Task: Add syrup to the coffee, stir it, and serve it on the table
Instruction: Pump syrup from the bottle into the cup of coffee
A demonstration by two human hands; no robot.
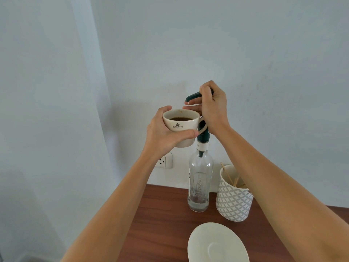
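Left hand [166, 133] grips the coffee cup [181, 127], raised under the pump spout [192, 97] at its 1 o'clock; right hand [213, 108] closes on the syrup bottle's [200, 184] pump. Syruping looks underway; stirring and serving onto the saucer [217, 244] remain.

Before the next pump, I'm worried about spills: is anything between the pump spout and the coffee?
Nothing visible. The spout hangs above the cup's far rim, and open air lies between. The right hand works the pump; the left hand holds the cup.

Bare forearms, no visible sleeves; hands [166, 133] apparently ringless.
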